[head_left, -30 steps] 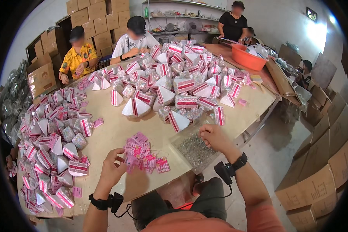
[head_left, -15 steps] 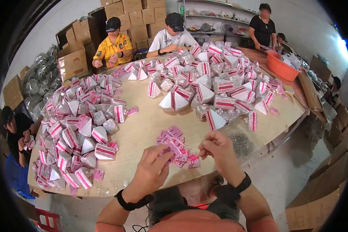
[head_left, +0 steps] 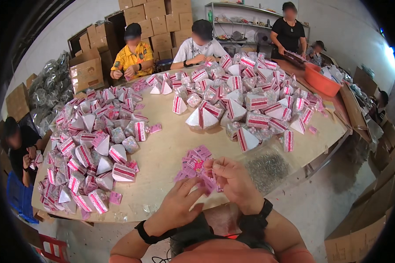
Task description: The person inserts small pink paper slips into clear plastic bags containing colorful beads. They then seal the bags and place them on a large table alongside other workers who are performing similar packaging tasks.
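Note:
My left hand is curled beside a pink printed card, its fingertips closed on the card's edge. My right hand pinches thumb to forefinger at the top of that card; whatever tiny thing sits in the pinch is too small to make out. Beyond my fingers lies a loose pile of pink cards on the wooden table. A clear plastic sheet or bag bearing many small metal pieces, perhaps pins, rests right of my right hand.
Heaps of wrapped cake-slice-shaped pieces, white with pink stripes, cover the table's left and far right. An orange tub stands at the far right corner. Several people work around the table. Cardboard boxes are stacked behind.
My right hand has moved left from the metal pieces to the card, and both hands now meet there. The view has shifted slightly. At the far right, the standing person now holds a dark flat thing.

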### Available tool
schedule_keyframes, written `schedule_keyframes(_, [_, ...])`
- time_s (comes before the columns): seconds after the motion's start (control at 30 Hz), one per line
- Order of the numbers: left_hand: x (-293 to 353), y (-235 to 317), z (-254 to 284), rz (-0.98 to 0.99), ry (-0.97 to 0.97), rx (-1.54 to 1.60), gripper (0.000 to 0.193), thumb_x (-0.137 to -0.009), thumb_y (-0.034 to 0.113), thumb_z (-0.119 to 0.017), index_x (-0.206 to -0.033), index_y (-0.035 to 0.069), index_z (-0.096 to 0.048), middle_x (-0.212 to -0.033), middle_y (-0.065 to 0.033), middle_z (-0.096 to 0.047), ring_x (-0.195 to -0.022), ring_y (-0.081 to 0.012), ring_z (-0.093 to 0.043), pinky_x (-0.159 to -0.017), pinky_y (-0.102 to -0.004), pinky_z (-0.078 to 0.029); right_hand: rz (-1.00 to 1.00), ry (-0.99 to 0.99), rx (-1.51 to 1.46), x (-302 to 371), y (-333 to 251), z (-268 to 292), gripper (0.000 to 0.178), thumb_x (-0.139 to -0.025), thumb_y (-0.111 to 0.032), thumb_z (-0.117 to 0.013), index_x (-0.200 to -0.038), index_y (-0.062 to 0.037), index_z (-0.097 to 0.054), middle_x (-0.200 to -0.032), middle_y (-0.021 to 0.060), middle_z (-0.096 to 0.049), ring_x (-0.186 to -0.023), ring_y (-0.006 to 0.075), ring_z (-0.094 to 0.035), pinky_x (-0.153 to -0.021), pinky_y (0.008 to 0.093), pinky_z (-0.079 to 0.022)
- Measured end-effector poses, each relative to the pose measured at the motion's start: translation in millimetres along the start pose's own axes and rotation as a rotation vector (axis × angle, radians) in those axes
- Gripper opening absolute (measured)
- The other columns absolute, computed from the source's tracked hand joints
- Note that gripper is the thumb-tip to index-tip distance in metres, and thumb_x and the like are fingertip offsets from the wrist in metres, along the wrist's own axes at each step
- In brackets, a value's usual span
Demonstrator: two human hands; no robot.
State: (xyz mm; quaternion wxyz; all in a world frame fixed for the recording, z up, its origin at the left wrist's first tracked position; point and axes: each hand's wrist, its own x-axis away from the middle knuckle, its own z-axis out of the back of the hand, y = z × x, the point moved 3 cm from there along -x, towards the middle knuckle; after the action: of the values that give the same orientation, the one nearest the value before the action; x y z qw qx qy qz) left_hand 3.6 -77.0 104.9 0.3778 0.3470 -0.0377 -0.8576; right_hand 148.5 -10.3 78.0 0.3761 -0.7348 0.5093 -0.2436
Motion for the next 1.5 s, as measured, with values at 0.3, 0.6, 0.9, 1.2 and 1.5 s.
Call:
schedule_keyframes(0.3, [-21.0,-10.4,11.8,0.239,0.282,0.355,0.007,-0.076,0.004,-0.06,-0.081,0.001,-0.056,-0.073,-0.0065,-0.051,-0.062,-0.011,-0.049,-0.055,-0.0226,-0.041,-0.001,-0.012,0.147,11.0,-0.2,-17.5,0.012,-0.081,-0.005,-0.053,-0.092,0.0,-0.058,-0.085,0.0028,-0.057,-0.073,0.0067,-0.049,-0.067,0.0203,-0.039])
schedule_keyframes(0.6, [-24.1,-15.6,7.7,0.236,0.355,0.39,0.007,-0.075,-0.002,-0.057,-0.069,0.0,-0.053,-0.064,-0.004,-0.048,-0.055,-0.0099,-0.043,-0.049,-0.022,-0.034,0.063,-0.009,0.081,8.5,5.1,-9.9,0.013,-0.084,-0.01,-0.051,-0.091,0.0,-0.057,-0.094,0.0054,-0.057,-0.075,0.0074,-0.05,-0.069,0.0223,-0.041])
schedule_keyframes(0.9, [-20.4,-17.2,-2.2,0.178,0.258,0.288,0.008,-0.071,-0.003,-0.058,-0.077,0.001,-0.056,-0.072,-0.0083,-0.052,-0.057,-0.0151,-0.049,-0.049,-0.0244,-0.039,-0.054,-0.086,0.027,15.4,15.0,-9.0,0.014,-0.085,-0.014,-0.054,-0.089,-0.0006,-0.057,-0.087,0.0039,-0.06,-0.077,0.0091,-0.054,-0.07,0.0222,-0.043])
schedule_keyframes(1.2, [-32.6,-24.8,-3.5,0.232,-0.223,0.866,0.047,-0.071,0.011,-0.058,-0.117,0.004,-0.049,-0.116,-0.0126,-0.048,-0.108,-0.0232,-0.045,-0.089,-0.0332,-0.036,-0.119,-0.23,0.12,20.2,10.2,-1.7,0.016,-0.084,-0.016,-0.055,-0.081,0.0002,-0.056,-0.072,0.008,-0.059,-0.058,0.0167,-0.059,-0.043,0.0281,-0.051])
schedule_keyframes(1.5, [-19.1,-31.8,-7.8,0.242,-0.031,0.592,0.017,-0.072,0.001,-0.06,-0.089,0.002,-0.056,-0.083,-0.0061,-0.057,-0.072,-0.014,-0.054,-0.064,-0.0261,-0.043,-0.252,-0.208,0.035,24.2,10.4,3.8,0.015,-0.083,-0.017,-0.058,-0.076,-0.004,-0.056,-0.07,0.0041,-0.059,-0.061,0.0133,-0.057,-0.058,0.0234,-0.045])
